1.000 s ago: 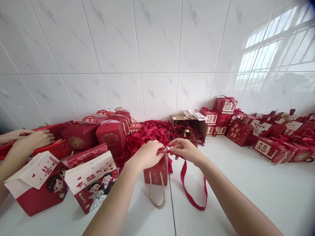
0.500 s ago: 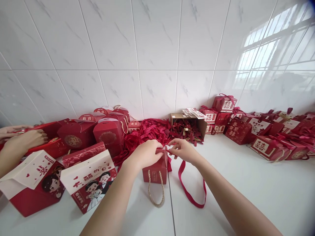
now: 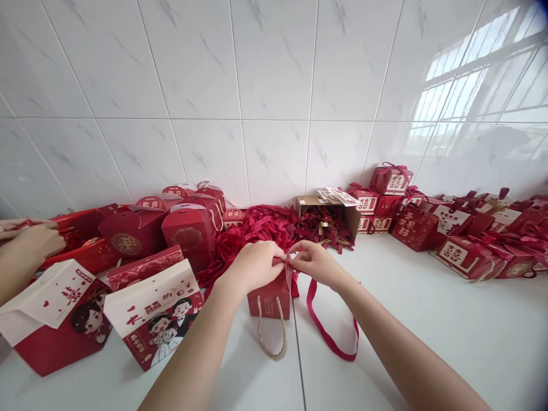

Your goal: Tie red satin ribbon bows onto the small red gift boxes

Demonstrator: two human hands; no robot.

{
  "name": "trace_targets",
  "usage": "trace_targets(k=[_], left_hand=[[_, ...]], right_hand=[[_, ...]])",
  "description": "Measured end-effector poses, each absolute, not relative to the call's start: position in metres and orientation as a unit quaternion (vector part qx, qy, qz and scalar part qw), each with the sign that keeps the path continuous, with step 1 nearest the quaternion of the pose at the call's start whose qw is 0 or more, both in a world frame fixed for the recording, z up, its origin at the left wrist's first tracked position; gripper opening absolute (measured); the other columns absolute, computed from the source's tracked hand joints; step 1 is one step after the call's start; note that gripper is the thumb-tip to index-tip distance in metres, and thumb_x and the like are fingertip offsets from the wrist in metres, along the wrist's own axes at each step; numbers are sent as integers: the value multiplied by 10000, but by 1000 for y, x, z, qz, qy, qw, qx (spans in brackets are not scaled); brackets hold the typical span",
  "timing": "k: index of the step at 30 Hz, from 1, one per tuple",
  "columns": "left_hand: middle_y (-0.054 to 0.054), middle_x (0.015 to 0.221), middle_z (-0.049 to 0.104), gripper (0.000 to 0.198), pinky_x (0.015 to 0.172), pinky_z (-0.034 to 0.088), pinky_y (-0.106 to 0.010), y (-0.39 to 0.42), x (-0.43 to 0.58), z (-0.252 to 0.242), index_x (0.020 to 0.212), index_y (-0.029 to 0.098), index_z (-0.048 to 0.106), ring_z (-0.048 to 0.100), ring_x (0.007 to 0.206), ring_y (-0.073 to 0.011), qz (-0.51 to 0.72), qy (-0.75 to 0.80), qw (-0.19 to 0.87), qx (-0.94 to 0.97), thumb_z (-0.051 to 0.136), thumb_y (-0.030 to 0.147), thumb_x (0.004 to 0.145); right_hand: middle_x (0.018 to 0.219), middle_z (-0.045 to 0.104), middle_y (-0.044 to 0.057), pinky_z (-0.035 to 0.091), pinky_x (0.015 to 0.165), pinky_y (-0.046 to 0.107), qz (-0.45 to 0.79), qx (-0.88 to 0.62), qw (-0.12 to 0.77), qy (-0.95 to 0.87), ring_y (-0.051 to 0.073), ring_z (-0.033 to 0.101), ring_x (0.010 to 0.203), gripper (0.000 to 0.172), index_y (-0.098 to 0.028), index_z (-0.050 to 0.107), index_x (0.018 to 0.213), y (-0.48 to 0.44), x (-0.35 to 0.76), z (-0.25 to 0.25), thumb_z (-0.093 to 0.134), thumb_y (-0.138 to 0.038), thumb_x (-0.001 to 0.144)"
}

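Note:
A small red gift box (image 3: 269,302) stands on the white surface in front of me, its twisted rope handle (image 3: 272,355) hanging down the near side. My left hand (image 3: 260,265) is closed at the box's top edge. My right hand (image 3: 314,262) pinches a red ribbon at the same edge, its fingertips meeting the left ones. What lies between the fingertips is partly hidden. The ribbon's loop (image 3: 331,339) trails down onto the surface on the right.
A heap of red ribbons (image 3: 265,225) lies behind the box, beside an open carton (image 3: 353,220) of dark red pieces. Finished-looking boxes (image 3: 391,182) are stacked right. Larger red boxes (image 3: 188,231) and cartoon-printed boxes (image 3: 154,314) stand left. Another person's hands (image 3: 36,242) work over a red box.
My right hand has shifted slightly left, bringing its fingertips against my left hand's at the box top. The other person's hands have moved a little left and lifted red material.

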State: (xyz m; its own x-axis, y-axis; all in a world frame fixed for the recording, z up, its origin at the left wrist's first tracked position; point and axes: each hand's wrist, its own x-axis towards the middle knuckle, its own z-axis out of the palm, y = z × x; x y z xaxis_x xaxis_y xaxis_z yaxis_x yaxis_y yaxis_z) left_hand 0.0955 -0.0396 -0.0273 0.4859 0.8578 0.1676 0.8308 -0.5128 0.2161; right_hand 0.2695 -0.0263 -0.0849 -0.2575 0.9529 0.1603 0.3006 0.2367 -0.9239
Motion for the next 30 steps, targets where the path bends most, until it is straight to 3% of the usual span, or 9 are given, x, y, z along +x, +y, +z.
trace_targets(k=[4,8,14,16,19,21,23,25,30], left_hand=[[-1,908,735,234,826,461,-318,-41,98,-23,818,299,752,655,877,-212,123,490,22,863,520,264,817],[15,897,726,276,777,465,-312,-42,99,-19,832,307,759,642,846,-187,194,478,-17,857,485,307,863],[7,988,696,282,803,465,-277,-50,97,-10,960,285,738,620,904,-174,314,474,-36,822,473,346,886],[-14,1119,652,318,763,471,-281,-53,94,-8,1087,288,682,621,936,-194,292,521,-29,802,474,404,876],[-105,1231,581,531,626,463,-297,-53,86,-7,1276,234,509,637,922,-259,190,630,0,753,492,508,821],[-139,1096,640,512,545,433,-295,-50,79,-8,1156,178,546,655,831,-279,94,669,53,735,484,538,797],[-125,901,685,397,496,402,-286,-45,73,-11,926,171,582,659,729,-270,21,675,118,728,484,528,782],[-106,768,688,325,469,380,-274,-39,71,-15,814,182,556,653,670,-258,-9,668,169,724,505,498,761],[-80,748,678,260,479,367,-272,-32,73,-23,737,200,513,630,646,-241,11,633,166,756,548,457,719]], right_hand=[[705,627,-17,400,540,223,394,-468,401,-682,113,555,608,216,-200,576,980,-28,269,-83,612,-281,783],[1070,618,50,441,799,269,369,-458,439,-679,162,566,984,245,-213,621,1029,-31,271,-77,595,-339,820],[747,536,-21,394,674,228,493,-335,467,-653,102,483,700,263,-186,566,787,-38,273,-66,590,-443,839],[733,524,-22,389,658,222,492,-330,493,-637,102,470,691,274,-187,555,775,-40,275,-62,631,-448,810],[767,572,-6,394,652,228,464,-337,539,-618,116,500,714,272,-195,564,795,-44,281,-52,634,-457,810],[804,616,4,404,664,236,454,-322,570,-604,125,532,741,244,-201,567,794,-50,288,-43,622,-436,830],[828,648,5,418,700,245,445,-295,601,-595,130,561,775,197,-207,581,794,-59,296,-33,611,-393,854],[837,667,4,433,742,256,429,-267,630,-590,135,585,803,158,-214,603,799,-71,302,-22,593,-351,877],[803,665,8,461,771,285,410,-191,669,-590,152,615,823,179,-219,608,772,-103,308,-3,523,-267,922]])
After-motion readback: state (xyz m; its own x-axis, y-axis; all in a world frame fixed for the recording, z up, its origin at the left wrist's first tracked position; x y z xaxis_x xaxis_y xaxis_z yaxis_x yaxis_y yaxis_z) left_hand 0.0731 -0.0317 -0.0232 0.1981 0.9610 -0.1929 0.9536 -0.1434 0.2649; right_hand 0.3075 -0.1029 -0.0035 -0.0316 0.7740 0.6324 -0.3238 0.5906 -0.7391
